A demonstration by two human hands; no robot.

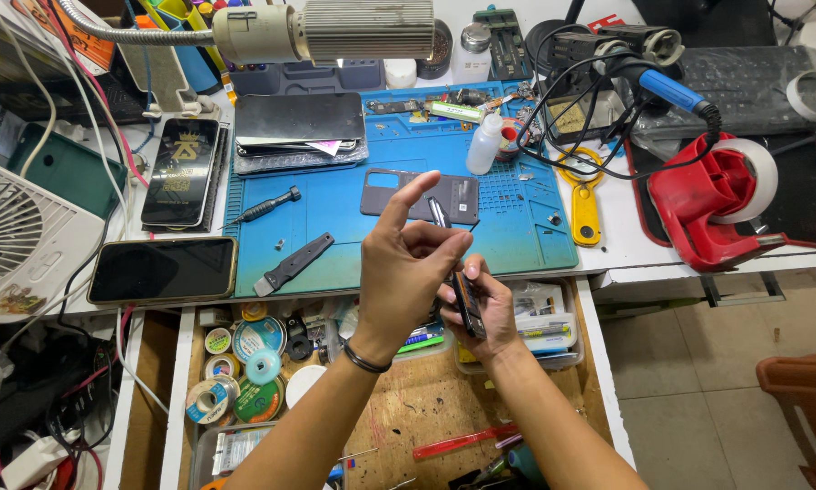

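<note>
Above the open drawer (599, 363), right hand (490, 313) fingers grip a thin dark part (469, 304); left hand (406, 277) fingers pinch tweezers (439, 213) over it.

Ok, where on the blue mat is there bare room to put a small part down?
The blue mat is bare along its front right, between the grey phone cover and the yellow tool. A smaller patch lies between the screwdriver and the black pry tool. The back edge is crowded with the bottle and parts.
</note>
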